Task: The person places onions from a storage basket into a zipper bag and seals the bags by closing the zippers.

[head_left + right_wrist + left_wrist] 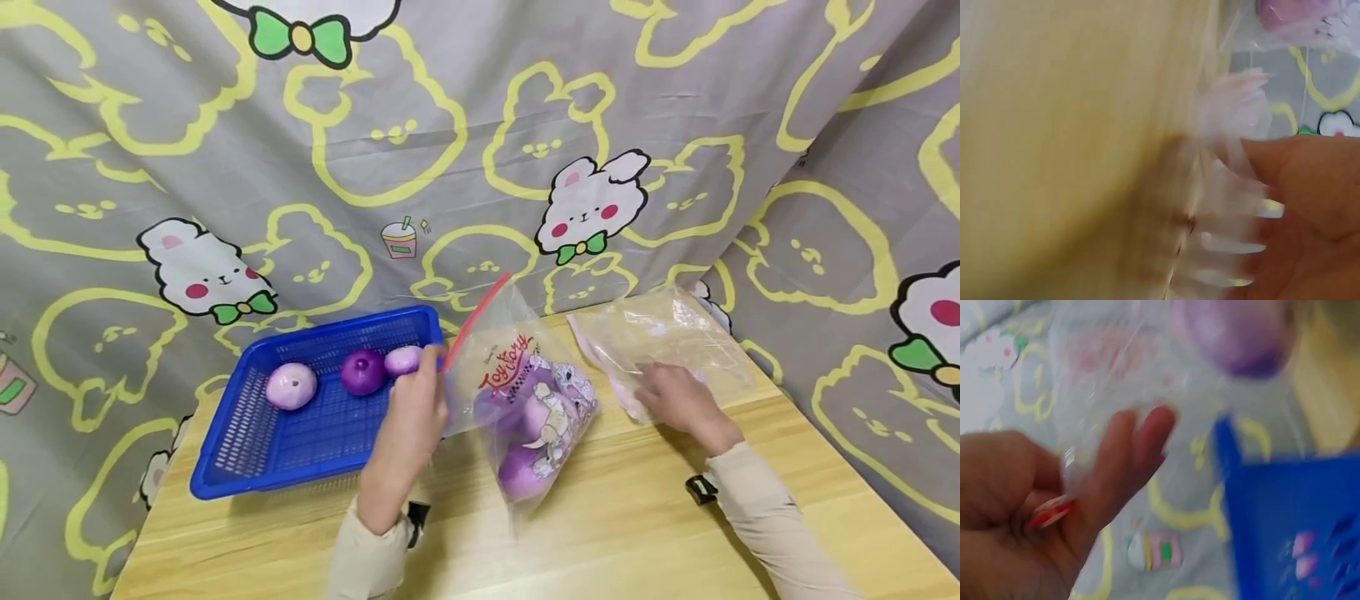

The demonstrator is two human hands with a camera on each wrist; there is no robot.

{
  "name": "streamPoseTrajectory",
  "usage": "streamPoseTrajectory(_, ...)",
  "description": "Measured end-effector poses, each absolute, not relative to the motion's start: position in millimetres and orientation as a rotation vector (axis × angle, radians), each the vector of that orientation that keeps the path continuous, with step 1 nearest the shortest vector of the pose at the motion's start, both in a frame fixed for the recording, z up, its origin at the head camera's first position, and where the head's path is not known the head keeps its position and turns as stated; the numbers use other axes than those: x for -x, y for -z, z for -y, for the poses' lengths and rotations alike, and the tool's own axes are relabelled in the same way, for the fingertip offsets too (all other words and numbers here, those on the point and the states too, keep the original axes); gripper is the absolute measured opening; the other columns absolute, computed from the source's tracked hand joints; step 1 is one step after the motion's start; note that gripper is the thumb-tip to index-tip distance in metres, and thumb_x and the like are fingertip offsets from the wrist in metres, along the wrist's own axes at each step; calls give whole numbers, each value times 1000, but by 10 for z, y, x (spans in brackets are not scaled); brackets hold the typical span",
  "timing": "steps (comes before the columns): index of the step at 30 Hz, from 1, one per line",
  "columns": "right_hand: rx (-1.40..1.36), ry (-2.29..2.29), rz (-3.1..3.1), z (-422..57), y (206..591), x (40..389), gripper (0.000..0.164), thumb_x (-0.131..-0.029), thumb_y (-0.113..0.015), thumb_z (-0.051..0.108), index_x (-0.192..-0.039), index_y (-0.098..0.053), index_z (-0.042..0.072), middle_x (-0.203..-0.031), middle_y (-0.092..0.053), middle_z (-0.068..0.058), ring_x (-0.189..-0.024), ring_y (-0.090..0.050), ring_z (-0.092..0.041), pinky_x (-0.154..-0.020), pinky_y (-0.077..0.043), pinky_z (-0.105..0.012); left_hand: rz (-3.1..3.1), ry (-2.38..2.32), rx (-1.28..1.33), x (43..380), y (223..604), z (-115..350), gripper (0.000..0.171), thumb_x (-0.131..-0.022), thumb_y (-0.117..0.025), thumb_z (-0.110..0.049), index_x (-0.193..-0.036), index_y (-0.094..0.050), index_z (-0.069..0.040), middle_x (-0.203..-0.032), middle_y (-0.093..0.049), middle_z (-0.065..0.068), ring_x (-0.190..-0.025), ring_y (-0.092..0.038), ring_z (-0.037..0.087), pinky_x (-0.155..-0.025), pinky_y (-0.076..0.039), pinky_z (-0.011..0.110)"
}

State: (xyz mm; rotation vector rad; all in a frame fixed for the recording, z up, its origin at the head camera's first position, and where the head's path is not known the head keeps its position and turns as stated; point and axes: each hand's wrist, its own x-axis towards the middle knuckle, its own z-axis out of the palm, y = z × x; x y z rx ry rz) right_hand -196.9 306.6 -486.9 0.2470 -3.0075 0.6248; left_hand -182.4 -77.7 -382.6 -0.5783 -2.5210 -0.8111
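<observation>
My left hand [411, 421] pinches the red zip edge [480, 310] of a clear zip bag printed "Toy Story" [501, 367]. Several purple onions [517, 475] lie in the lower part of that bag, which hangs tilted over the table. In the left wrist view, the red strip [1050, 511] sits between thumb and fingers. At the right, my right hand [681, 402] holds the near left edge of a second clear plastic bag [675, 333], which lies on the table. The right wrist view is blurred, with plastic [1235, 119] between thumb and fingers.
Left of the printed bag stands a blue mesh basket [322, 446]. Inside it are a pale onion [291, 386], a dark purple onion [363, 372] and another pale one [402, 360]. A patterned curtain [450, 125] hangs behind the wooden table [615, 533].
</observation>
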Motion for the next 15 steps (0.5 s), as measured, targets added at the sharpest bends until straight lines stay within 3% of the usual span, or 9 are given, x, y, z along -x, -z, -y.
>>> streamPoseTrajectory(2, -234, -668, 2931, -3197, 4797, 1947, 38, -98, -59, 14, -130, -58, -5, -98, -67, -24, -86, -64, -45, -73, -52, -61, 2505, 869, 558, 1797, 3899, 617, 56, -81, -55, 19, -130, -54, -9, -72, -64, 13, -58, -64, 24, -44, -49, 29)
streamPoseTrajectory(4, -205, -731, 2859, -3311, 4701, 1911, 33, -100, -55, 11, -127, -58, -7, -95, -68, -26, -85, -65, -46, -74, -50, -62, 2505, 884, 545, 1756, 3993, 461, 62, -77, -57, 22, -131, -56, -9, -83, -68, 15, -63, -67, 25, -46, -51, 24)
streamPoseTrajectory(9, -167, -837, 2664, -3420, 4425, 1812, 33, -102, -54, 15, -126, -57, -7, -106, -65, -35, -90, -65, -52, -77, -47, -65, 2641, 635, 523, 1653, 4319, 165, 32, -78, -68, 13, -106, -62, -2, -90, -66, 16, -66, -68, 32, -48, -54, 31)
streamPoseTrajectory(15, -162, -905, 2512, -3310, 4036, 1684, 38, -101, -58, 20, -130, -56, -4, -115, -62, -37, -95, -62, -56, -79, -45, -68, 2807, 373, 620, 1574, 4605, -77, 19, -87, -68, -6, -99, -58, 3, -78, -62, 13, -59, -63, 27, -46, -51, 34)
